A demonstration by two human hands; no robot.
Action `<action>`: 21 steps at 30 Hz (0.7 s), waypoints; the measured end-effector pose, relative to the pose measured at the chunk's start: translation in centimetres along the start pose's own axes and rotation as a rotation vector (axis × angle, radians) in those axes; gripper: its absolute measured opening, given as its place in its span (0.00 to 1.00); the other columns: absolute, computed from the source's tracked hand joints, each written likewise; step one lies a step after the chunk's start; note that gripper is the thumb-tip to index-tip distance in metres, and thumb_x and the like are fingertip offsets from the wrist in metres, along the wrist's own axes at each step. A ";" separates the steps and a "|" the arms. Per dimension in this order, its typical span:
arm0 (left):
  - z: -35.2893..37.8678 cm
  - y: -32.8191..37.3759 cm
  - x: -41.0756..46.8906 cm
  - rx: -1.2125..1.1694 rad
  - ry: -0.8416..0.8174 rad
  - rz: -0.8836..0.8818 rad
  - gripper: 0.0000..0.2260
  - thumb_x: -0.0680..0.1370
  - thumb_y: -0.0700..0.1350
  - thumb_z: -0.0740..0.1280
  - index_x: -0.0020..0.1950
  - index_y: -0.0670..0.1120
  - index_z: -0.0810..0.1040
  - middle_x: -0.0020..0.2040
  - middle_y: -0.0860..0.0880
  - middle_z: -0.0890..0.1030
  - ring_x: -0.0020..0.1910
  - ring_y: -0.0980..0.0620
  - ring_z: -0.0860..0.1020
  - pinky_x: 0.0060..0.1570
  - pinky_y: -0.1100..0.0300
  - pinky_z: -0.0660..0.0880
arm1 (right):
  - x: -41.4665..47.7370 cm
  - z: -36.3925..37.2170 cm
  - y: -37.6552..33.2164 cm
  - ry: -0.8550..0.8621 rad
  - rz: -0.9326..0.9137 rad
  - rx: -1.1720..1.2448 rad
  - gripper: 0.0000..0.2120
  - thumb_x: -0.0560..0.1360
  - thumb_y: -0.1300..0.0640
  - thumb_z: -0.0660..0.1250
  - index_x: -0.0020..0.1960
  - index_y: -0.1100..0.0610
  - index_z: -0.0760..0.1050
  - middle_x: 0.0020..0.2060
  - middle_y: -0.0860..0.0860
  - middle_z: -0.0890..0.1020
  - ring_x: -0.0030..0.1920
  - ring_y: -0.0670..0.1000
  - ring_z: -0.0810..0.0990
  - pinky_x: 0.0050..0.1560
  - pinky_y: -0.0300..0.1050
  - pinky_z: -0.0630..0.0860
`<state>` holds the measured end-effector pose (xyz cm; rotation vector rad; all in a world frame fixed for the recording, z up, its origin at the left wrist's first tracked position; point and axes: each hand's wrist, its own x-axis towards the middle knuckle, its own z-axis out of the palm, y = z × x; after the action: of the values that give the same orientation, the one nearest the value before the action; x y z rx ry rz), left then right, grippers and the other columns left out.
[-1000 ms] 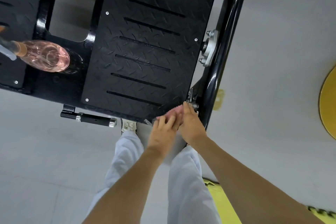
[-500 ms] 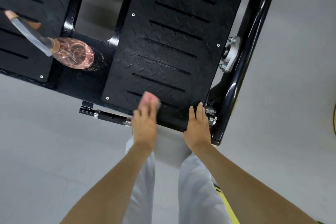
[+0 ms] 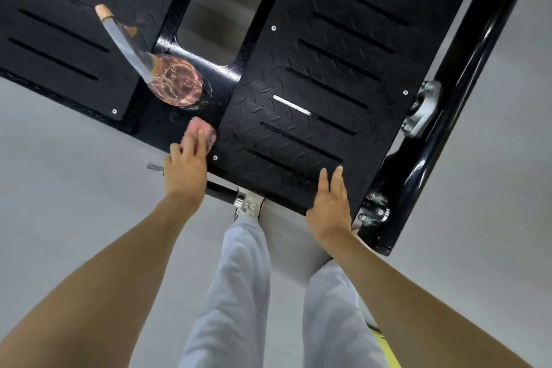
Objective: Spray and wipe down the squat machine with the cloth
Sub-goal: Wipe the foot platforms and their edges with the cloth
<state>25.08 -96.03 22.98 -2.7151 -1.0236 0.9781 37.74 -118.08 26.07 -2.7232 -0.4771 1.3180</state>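
The squat machine's black tread-plate footplate (image 3: 313, 75) fills the upper view, in two slotted panels joined by a glossy black bar. My left hand (image 3: 186, 169) presses a pink cloth (image 3: 203, 128) flat against that bar near the lower edge, fingers straight over the cloth. My right hand (image 3: 330, 203) rests flat with straight fingers on the lower corner of the right panel. A clear pink spray bottle (image 3: 176, 84) with a grey trigger neck stands on the bar just above the cloth.
A thick black frame tube (image 3: 442, 104) with a silver bracket and bolts runs down the right side. A short black handle with a silver end (image 3: 236, 196) sticks out under the plate. Grey floor lies all around; my legs in pale trousers stand below.
My left hand has slid the cloth leftward along the plate's lower edge to the centre bar. My right hand has stayed at the right corner.
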 end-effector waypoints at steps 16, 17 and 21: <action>0.2 9.2 -4.2 0.059 0.121 0.734 0.32 0.65 0.47 0.72 0.70 0.49 0.73 0.60 0.50 0.78 0.46 0.48 0.77 0.42 0.57 0.75 | -0.1 0.5 -1.0 -0.047 0.021 -0.033 0.38 0.77 0.66 0.60 0.78 0.56 0.41 0.77 0.56 0.37 0.77 0.55 0.42 0.76 0.50 0.51; -0.3 8.7 -3.6 0.099 0.148 0.762 0.32 0.66 0.48 0.71 0.70 0.50 0.73 0.59 0.51 0.78 0.46 0.49 0.77 0.41 0.58 0.74 | 0.0 0.3 -0.9 -0.047 0.025 -0.030 0.38 0.77 0.66 0.60 0.78 0.56 0.41 0.77 0.56 0.37 0.77 0.55 0.42 0.76 0.50 0.51; -1.4 5.2 -0.9 0.147 0.095 0.521 0.37 0.75 0.39 0.64 0.79 0.46 0.48 0.69 0.46 0.63 0.59 0.45 0.69 0.54 0.54 0.70 | 0.3 -0.2 -0.3 -0.042 0.034 -0.005 0.39 0.76 0.65 0.62 0.78 0.56 0.42 0.77 0.56 0.38 0.77 0.55 0.42 0.76 0.51 0.52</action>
<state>28.32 -100.40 23.17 -2.9202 -0.2106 0.9221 38.00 -117.68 26.06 -2.7240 -0.4402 1.3861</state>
